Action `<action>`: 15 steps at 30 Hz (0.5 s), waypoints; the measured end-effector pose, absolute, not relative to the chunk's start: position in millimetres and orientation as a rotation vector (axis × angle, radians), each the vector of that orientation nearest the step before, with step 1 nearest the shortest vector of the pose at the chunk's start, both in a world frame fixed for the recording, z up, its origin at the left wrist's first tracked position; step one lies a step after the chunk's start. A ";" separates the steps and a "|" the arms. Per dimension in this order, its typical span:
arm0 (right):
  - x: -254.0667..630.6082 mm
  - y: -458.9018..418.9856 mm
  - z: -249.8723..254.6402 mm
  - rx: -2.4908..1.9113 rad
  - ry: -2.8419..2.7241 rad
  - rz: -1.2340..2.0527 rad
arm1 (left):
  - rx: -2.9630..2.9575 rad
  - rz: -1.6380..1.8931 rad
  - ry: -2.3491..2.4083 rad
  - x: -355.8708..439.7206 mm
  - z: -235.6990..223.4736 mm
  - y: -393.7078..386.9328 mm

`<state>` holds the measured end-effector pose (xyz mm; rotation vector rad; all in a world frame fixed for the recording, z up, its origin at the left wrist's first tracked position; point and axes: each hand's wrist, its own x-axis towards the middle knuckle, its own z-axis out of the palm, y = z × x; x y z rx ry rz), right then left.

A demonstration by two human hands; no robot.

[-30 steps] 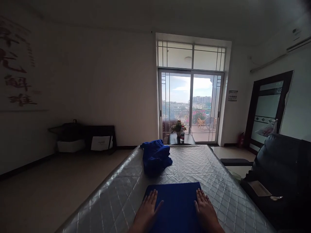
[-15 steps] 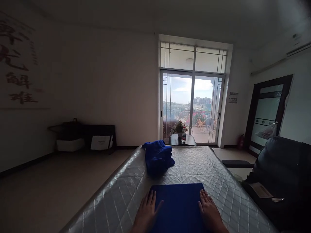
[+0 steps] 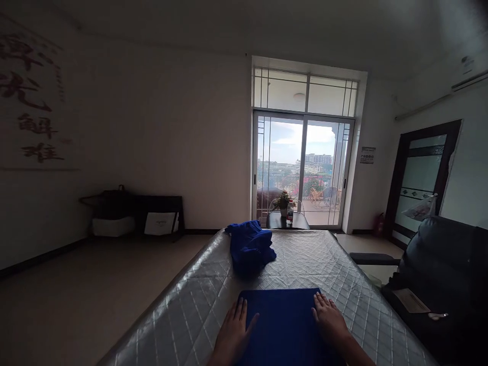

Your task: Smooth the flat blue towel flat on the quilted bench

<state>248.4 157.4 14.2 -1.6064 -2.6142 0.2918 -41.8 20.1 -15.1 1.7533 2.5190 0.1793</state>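
The person's left hand (image 3: 234, 329) and right hand (image 3: 329, 314): both bare, with slender, tapering fingers. The right forearm (image 3: 354, 347) is uncovered as far as I can see; fingernail detail is too dim to discern.

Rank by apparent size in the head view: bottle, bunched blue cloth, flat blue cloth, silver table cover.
1. Silver table cover
2. Flat blue cloth, though nearer the camera
3. Bunched blue cloth
4. Bottle

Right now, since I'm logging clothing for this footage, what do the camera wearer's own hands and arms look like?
The left hand and right hand are both ungloved, with no ring, watch or bracelet discernible. No sleeve shows on the visible forearms. Dim light hides finer detail.
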 end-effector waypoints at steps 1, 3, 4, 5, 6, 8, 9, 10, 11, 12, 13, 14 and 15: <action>245.3 160.9 15.2 -1.603 -2.600 0.291 | 1.742 0.185 2.517 -40.8 -11.8 19.1; 239.5 167.1 13.1 -1.595 -2.564 0.296 | 1.711 0.206 2.522 -38.9 -6.9 17.8; 237.3 169.8 10.0 -1.589 -2.552 0.304 | 1.695 0.217 2.529 -38.0 -5.5 17.7; 235.8 172.1 5.6 -1.584 -2.545 0.312 | 1.682 0.222 2.534 -37.3 -5.1 18.0; 234.9 174.1 0.5 -1.581 -2.541 0.320 | 1.677 0.224 2.532 -37.0 -5.8 18.7; 234.8 177.4 -10.0 -1.584 -2.530 0.326 | 1.670 0.241 2.527 -37.9 -10.4 20.8; 235.3 178.7 -14.4 -1.583 -2.524 0.326 | 1.672 0.264 2.525 -39.5 -14.2 22.1; 236.0 179.7 -17.7 -1.578 -2.517 0.324 | 1.680 0.292 2.520 -42.1 -18.7 23.6; 236.8 180.5 -19.8 -1.574 -2.511 0.322 | 1.696 0.321 2.510 -45.8 -23.7 25.2; 237.4 181.1 -20.8 -1.565 -2.510 0.319 | 1.711 0.350 2.496 -50.5 -28.8 27.0; 238.0 181.4 -20.9 -1.556 -2.509 0.318 | 1.721 0.371 2.475 -55.8 -33.7 29.2; 238.4 181.6 -20.4 -1.550 -2.507 0.319 | 1.725 0.390 2.451 -61.1 -37.9 32.1; 238.7 181.6 -19.6 -1.544 -2.506 0.324 | 1.719 0.410 2.437 -65.7 -41.0 35.7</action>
